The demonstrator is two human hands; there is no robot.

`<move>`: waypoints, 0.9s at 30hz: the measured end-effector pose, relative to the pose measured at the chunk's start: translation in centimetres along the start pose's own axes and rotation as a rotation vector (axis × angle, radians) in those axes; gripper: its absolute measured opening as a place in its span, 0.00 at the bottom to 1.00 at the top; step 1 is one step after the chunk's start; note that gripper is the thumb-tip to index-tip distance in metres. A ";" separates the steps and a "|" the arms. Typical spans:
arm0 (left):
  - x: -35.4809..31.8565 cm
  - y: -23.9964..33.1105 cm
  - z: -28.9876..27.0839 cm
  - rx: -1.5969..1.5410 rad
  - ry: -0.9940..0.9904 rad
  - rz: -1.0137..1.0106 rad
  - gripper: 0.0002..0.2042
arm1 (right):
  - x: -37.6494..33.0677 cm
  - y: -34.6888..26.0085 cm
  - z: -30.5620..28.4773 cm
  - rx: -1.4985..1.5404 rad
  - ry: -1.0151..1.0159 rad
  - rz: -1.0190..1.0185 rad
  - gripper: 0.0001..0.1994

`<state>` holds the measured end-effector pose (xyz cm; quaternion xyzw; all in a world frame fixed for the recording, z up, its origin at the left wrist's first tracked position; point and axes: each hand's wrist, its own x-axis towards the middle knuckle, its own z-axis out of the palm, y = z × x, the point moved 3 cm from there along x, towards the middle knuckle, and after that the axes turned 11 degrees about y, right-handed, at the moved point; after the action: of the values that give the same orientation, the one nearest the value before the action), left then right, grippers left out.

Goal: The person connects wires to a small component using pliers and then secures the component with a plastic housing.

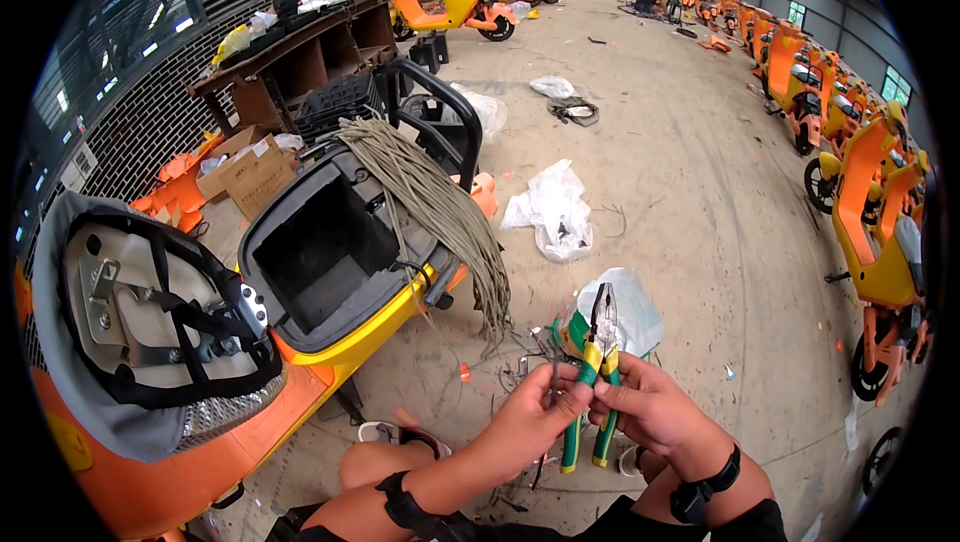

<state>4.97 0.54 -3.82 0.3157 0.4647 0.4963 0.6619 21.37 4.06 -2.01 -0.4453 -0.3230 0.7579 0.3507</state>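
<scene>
In front of me is a pair of pliers (594, 356) with green and yellow handles, jaws pointing up and away. My left hand (545, 407) is closed, its thumb against the left handle; a thin dark cable (540, 470) hangs below these fingers. My right hand (652, 407) is closed around the other handle. Both handles stand slightly apart, their lower ends showing beneath my fingers. Just beyond the jaws, a white and green plastic bag (632, 304) lies on the floor. What the jaws hold, if anything, is too small to tell.
At left stands an orange and yellow scooter (330, 382), its seat (165, 317) flipped up beside the open storage box (325, 252). Grey-green cables (425, 192) drape over its rear. Plastic bags (552, 207) and wire scraps lie on the floor. Scooters (880, 222) line the right side.
</scene>
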 end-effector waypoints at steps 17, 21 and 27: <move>-1.7 0.6 -0.5 0.216 0.257 0.420 0.14 | -0.7 -0.6 2.3 -0.066 -0.103 -0.069 0.11; -1.6 1.4 0.3 0.136 0.199 0.418 0.15 | -0.4 -0.8 2.0 -0.064 -0.056 -0.167 0.07; -1.4 2.0 -0.1 0.250 0.293 0.460 0.13 | -0.4 -0.7 2.2 0.083 0.013 -0.147 0.07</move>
<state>4.08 -0.17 -1.69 0.4166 0.5291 0.6125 0.4140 19.74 3.74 -0.42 -0.4104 -0.3207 0.7399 0.4259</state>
